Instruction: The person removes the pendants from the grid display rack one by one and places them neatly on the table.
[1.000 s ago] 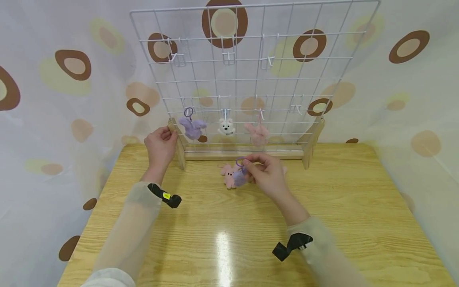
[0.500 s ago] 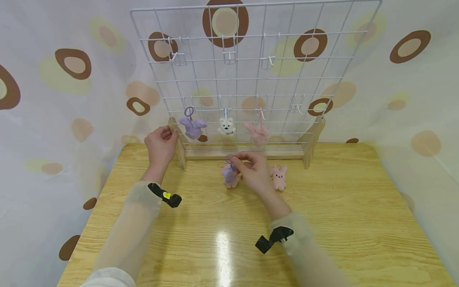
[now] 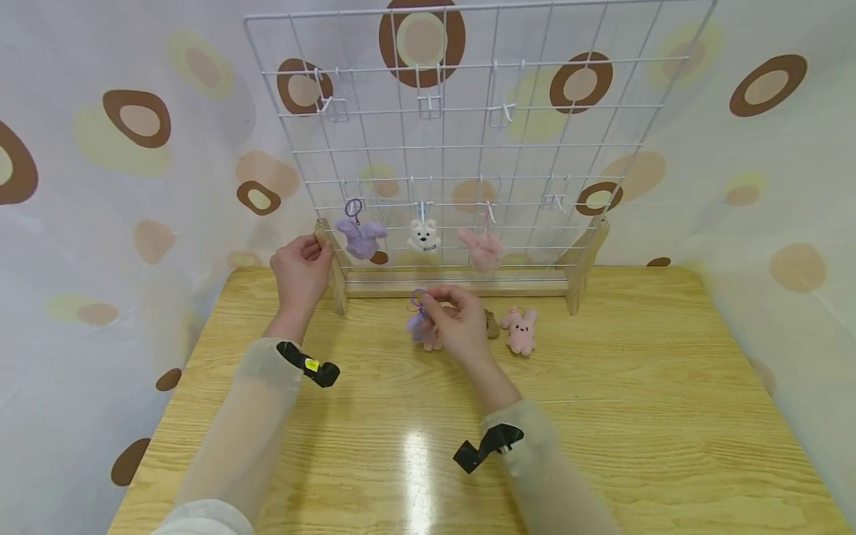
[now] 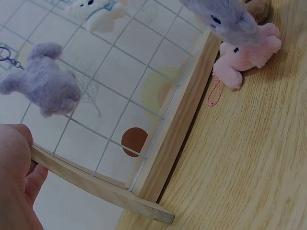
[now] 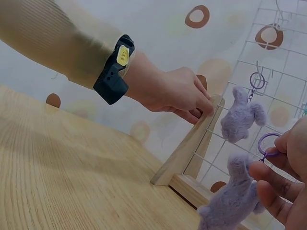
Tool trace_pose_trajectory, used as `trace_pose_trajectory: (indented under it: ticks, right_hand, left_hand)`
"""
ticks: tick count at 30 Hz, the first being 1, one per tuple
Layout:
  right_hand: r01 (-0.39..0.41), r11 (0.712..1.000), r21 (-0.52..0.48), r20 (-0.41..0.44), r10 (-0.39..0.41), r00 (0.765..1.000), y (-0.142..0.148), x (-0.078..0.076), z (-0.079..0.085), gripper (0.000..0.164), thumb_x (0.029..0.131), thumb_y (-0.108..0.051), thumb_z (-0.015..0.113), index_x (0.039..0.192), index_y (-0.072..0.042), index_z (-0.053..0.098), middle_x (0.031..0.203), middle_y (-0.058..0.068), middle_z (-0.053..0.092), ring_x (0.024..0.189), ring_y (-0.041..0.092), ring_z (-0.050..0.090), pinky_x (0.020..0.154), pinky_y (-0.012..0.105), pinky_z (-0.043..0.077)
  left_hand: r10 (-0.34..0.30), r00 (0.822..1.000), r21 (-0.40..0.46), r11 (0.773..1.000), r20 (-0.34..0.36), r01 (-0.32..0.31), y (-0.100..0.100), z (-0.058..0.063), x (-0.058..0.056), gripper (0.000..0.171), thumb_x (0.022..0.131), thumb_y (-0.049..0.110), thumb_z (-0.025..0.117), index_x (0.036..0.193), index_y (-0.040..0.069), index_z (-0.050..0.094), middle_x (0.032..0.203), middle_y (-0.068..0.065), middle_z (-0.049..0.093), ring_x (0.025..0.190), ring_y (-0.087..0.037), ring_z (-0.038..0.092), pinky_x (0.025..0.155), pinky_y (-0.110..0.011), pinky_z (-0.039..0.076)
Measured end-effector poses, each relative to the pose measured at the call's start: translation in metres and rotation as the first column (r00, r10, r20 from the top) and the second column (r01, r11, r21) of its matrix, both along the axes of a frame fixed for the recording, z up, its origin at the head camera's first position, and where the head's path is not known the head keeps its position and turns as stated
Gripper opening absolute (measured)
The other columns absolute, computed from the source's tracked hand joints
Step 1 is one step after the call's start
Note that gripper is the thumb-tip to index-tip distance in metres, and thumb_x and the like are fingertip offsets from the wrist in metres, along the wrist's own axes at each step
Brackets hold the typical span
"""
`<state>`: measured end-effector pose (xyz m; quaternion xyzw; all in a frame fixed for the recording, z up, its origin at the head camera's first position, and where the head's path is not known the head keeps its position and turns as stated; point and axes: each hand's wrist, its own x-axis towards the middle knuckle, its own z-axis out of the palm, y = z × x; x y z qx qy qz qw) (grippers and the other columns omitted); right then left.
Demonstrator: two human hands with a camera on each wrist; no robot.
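Observation:
My right hand (image 3: 458,327) pinches the purple ring (image 5: 268,143) of a purple plush keychain (image 5: 230,196), which dangles just in front of the rack's base. Behind it a pink plush keychain (image 4: 249,55) lies on the table, partly covered in the head view. My left hand (image 3: 302,275) grips the top of the left wooden foot (image 3: 332,260) of the white wire rack (image 3: 461,148). From the rack's lower hooks hang another purple plush (image 3: 362,238), a white bear plush (image 3: 424,235) and a pink plush (image 3: 483,249).
Right of my right hand lie a brown plush (image 3: 492,325), partly hidden, and a pink plush with a face (image 3: 521,332). A bare hook (image 3: 553,200) sits on the lower row at right, with several more bare hooks above. The wooden table (image 3: 635,386) spreads in front.
My right hand has moved left with the purple plush keychain, past the pink one on the table. The brown and right-hand pink plushes have come into view. My left hand stays put.

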<state>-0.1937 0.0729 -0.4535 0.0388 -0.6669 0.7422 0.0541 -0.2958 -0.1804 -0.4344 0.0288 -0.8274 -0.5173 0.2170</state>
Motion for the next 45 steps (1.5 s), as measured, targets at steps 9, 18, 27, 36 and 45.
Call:
trace_pose_trajectory:
  ticks: [9, 18, 27, 36, 45]
  right_hand:
    - [-0.001, 1.000, -0.004, 0.028, 0.001, 1.000, -0.013, 0.000, -0.015, 0.012, 0.103, -0.007, 0.070, 0.105, 0.004, 0.072, 0.081, 0.011, 0.067, 0.054, 0.014, 0.061, 0.044, 0.022, 0.048]
    - [0.020, 1.000, 0.011, 0.059, -0.020, 0.998, -0.027, 0.002, -0.023, 0.012, 0.102, -0.005, 0.070, 0.105, 0.006, 0.073, 0.098, 0.016, 0.071, 0.062, 0.016, 0.065, 0.050, 0.026, 0.056]
    - [0.031, 0.999, 0.012, 0.084, -0.032, 0.996, -0.038, 0.004, -0.031, 0.012, 0.101, -0.004, 0.070, 0.106, 0.007, 0.071, 0.098, 0.015, 0.072, 0.064, 0.015, 0.066, 0.056, 0.029, 0.061]
    - [0.021, 1.000, 0.020, 0.103, -0.023, 0.994, -0.043, 0.000, -0.034, 0.015, 0.103, -0.010, 0.070, 0.107, 0.005, 0.072, 0.091, 0.018, 0.070, 0.060, 0.016, 0.066, 0.052, 0.029, 0.058]
    - [0.009, 0.998, 0.063, 0.096, -0.015, 0.995, -0.046, -0.010, -0.039, 0.015, 0.104, -0.011, 0.070, 0.108, 0.003, 0.073, 0.101, 0.014, 0.073, 0.061, 0.019, 0.067, 0.051, 0.027, 0.058]
  left_hand:
    - [0.003, 1.000, 0.001, 1.000, 0.005, -0.003, 0.000, 0.000, 0.000, 0.025, 0.100, 0.011, 0.072, 0.119, -0.006, 0.076, 0.110, -0.022, 0.077, 0.101, -0.027, 0.077, 0.085, -0.031, 0.063]
    - [0.002, 1.000, 0.001, 1.000, 0.000, -0.002, 0.000, -0.003, -0.001, 0.024, 0.100, 0.010, 0.072, 0.118, -0.006, 0.076, 0.108, -0.022, 0.077, 0.100, -0.028, 0.077, 0.084, -0.030, 0.063]
    - [-0.002, 1.000, 0.013, 1.000, -0.011, 0.002, -0.001, -0.004, -0.001, 0.024, 0.100, 0.009, 0.072, 0.117, -0.007, 0.076, 0.107, -0.022, 0.077, 0.099, -0.027, 0.077, 0.084, -0.029, 0.063]
    - [-0.006, 1.000, 0.020, 1.000, -0.005, 0.007, -0.001, -0.002, -0.001, 0.024, 0.100, 0.010, 0.072, 0.118, -0.006, 0.076, 0.108, -0.022, 0.077, 0.100, -0.027, 0.077, 0.084, -0.029, 0.063]
    - [-0.005, 1.000, 0.023, 1.000, -0.016, 0.006, 0.000, -0.002, 0.000, 0.023, 0.099, 0.009, 0.073, 0.116, -0.007, 0.076, 0.108, -0.022, 0.077, 0.100, -0.028, 0.077, 0.084, -0.030, 0.063]
